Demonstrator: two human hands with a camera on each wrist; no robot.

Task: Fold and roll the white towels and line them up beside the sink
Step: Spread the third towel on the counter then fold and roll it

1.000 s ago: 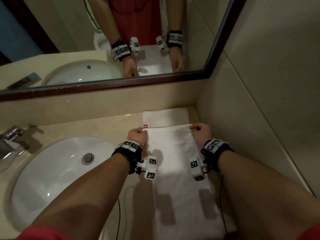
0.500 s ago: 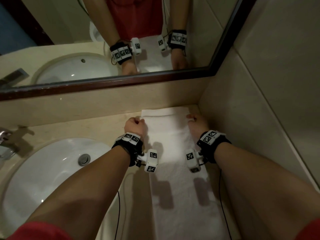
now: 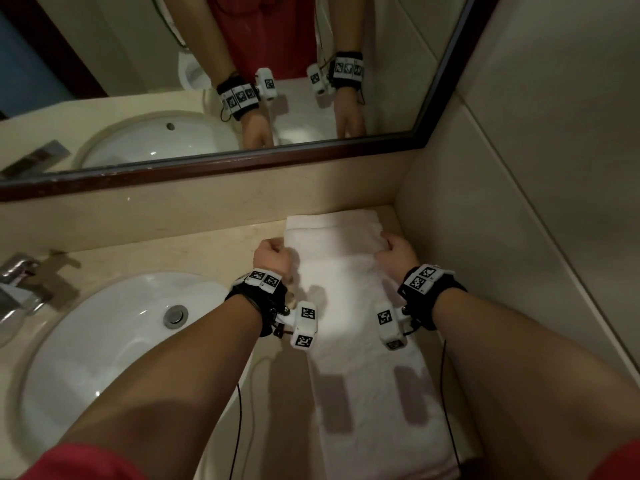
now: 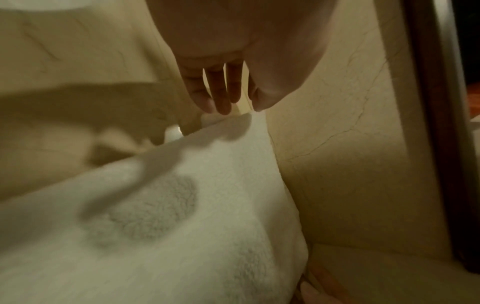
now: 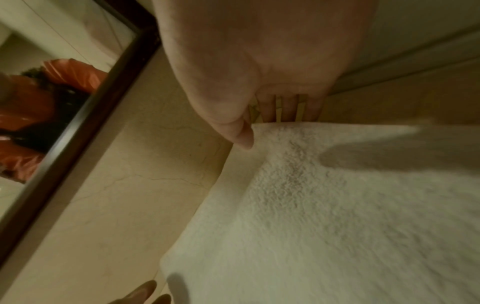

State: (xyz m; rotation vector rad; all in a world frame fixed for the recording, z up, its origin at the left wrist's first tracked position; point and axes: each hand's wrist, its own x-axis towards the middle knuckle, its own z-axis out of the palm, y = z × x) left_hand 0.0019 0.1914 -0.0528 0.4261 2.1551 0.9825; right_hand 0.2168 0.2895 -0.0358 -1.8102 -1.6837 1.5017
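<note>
A white towel lies lengthwise on the beige counter, right of the sink. Its near end is doubled over toward the back wall, and a narrow strip of the lower layer shows beyond the fold. My left hand grips the upper layer's left corner. In the left wrist view, my left hand meets the towel at its edge with thumb and fingers. My right hand holds the right corner. The right wrist view shows the right hand with its thumb on top of the towel and its fingers behind the edge.
The back wall and a dark-framed mirror stand just beyond the towel. A tiled side wall runs close along the towel's right edge. A chrome faucet sits at the far left. Wrist cables hang over the counter's front edge.
Both hands have carried the towel's gripped end away from me toward the back wall. The uncovered strip of towel beyond them has shrunk to a narrow band.
</note>
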